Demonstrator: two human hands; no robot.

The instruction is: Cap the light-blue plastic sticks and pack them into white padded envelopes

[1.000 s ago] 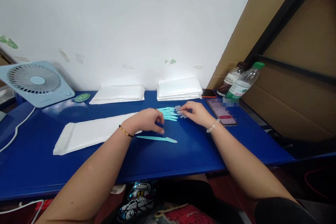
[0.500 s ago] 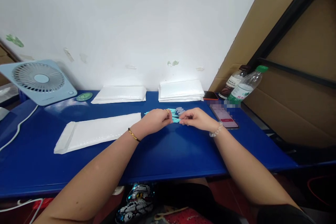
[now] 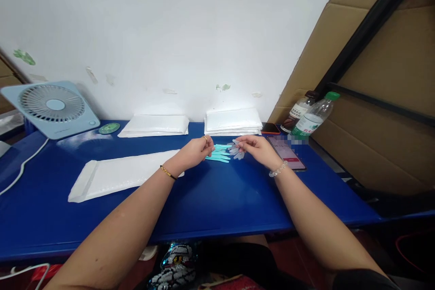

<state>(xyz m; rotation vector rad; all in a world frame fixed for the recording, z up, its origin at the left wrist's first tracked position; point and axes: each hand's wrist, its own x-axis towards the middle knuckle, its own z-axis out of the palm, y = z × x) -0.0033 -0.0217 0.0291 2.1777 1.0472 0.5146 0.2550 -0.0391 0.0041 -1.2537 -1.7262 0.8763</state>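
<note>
Several thin teal strips (image 3: 219, 157) lie fanned out on the blue table, their left ends near the fingers of my left hand (image 3: 197, 150). Those fingers are pinched together; what they hold, if anything, is too small to tell. Just right of the teal strips sit several translucent pale pieces (image 3: 239, 154) with rounded ends. My right hand (image 3: 255, 147) is above them, thumb and fingers closed on a translucent pale piece. A white padded envelope (image 3: 125, 174) lies flat to the left, partly behind my left wrist.
Two stacks of white envelopes, left (image 3: 154, 125) and right (image 3: 233, 121), lie by the wall. A blue fan (image 3: 54, 108) and green disc (image 3: 109, 128) are at left. A phone (image 3: 288, 154), a dark phone (image 3: 270, 128) and two bottles (image 3: 311, 120) are at right.
My hands have moved apart, the left one leftward and the right one slightly up. More of the teal strips shows between them. My right fingers now hold a pale piece.
</note>
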